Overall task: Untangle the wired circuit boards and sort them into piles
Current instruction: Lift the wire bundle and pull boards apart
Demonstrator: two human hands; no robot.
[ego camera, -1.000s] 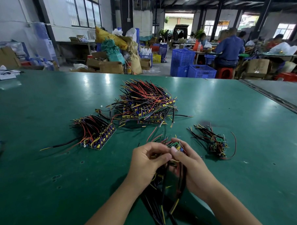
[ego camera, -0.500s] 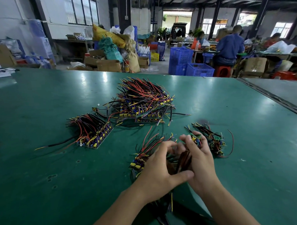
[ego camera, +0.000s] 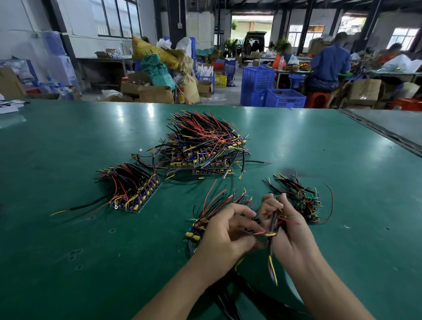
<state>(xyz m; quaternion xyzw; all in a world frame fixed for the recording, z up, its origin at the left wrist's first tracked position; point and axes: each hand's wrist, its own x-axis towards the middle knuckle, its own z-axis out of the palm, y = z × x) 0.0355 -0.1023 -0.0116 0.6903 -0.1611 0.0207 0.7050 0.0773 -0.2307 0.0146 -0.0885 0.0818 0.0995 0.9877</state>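
Over the green bench, the left hand has its grip pinching wires of the tangled wired boards, while the right hand has its grip closed round their dark wire bundle, just beside the small right-hand pile.

Large heap: tangled boards with red, black, yellow and purple wires; mid-counter, farthest back.
Left stack: boards set side by side in a neat row, wires swept leftward; one thick black lead trails out to the left.
Right pile: a few green boards with loose wires, just beyond the right hand.
Held bundle: boards with yellow parts, wires fanning upward; gripped by the left hand and right hand.
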